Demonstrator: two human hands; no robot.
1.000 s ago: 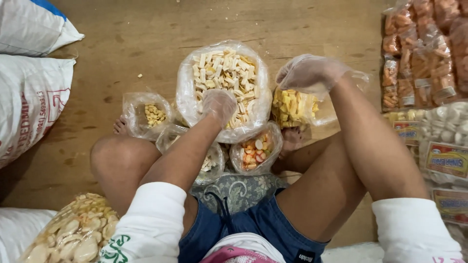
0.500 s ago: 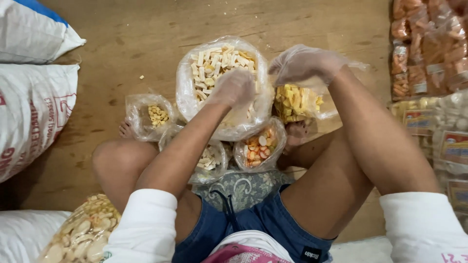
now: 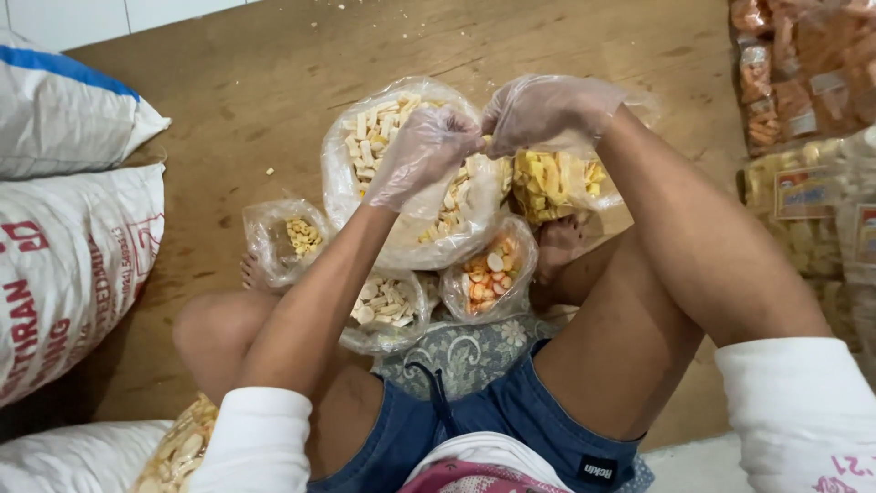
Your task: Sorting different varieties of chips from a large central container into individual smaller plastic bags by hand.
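Clear plastic covers both hands, thin disposable gloves worn by a person sitting cross-legged on a brown wooden floor (image 3: 228, 100), seen from the head camera looking down. A second ago the left hand (image 3: 422, 155) lay low on the big bag of pale stick snacks (image 3: 401, 196) while the right hand (image 3: 547, 110) hovered over the bag of yellow crisps (image 3: 547, 187); half a second ago the left had lifted toward the right. Now the two hands meet above the gap between those bags, fingertips touching, both pinched closed. What they pinch is too small and too covered by glove film to make out; it may be a snack piece or a fold of the right glove. So the left hand has left the large bag and the work has moved to the fingertips, in the air. Nearer the lap sit three smaller open bags: yellow bits (image 3: 297, 237), white rounds (image 3: 383, 306) and orange-and-white pieces (image 3: 488, 274), none touched. White sacks (image 3: 64, 228) lie at the left, sealed snack packets (image 3: 803, 82) at the right edge.
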